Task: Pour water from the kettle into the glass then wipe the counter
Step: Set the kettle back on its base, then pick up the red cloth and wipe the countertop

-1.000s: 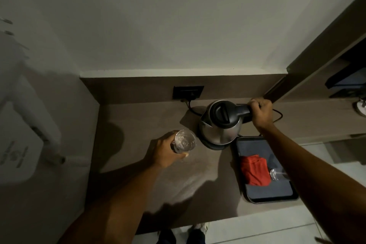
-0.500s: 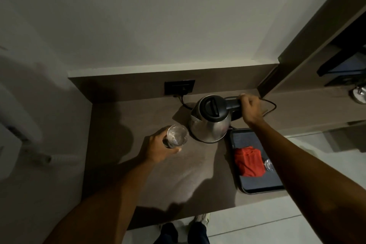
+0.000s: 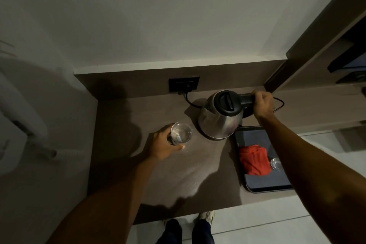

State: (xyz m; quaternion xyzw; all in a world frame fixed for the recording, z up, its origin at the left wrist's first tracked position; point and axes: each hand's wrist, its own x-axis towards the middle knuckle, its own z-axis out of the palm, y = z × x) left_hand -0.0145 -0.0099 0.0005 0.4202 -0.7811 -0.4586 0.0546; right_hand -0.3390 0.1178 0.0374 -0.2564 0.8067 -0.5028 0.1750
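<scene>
A steel kettle (image 3: 218, 123) with a black lid stands on the brown counter (image 3: 122, 121), its spout facing left. My right hand (image 3: 262, 103) is closed around its black handle. Just left of the kettle is a clear glass (image 3: 181, 132) with some water in it, upright on the counter, and my left hand (image 3: 161, 144) grips it from the near left side. A folded red cloth (image 3: 254, 159) lies on a dark tray (image 3: 265, 184) to the right, partly behind my right forearm.
A black cord runs from the wall socket (image 3: 183, 84) to the kettle's base. A second glass (image 3: 275, 163) sits on the tray beside the cloth. A few drops glint on the counter near the first glass. Shelving rises at the right; the counter's front edge is near my feet.
The kettle has come down from a raised tilt near the glass and stands level further right. My left hand keeps hold of the glass. The camera has shifted slightly.
</scene>
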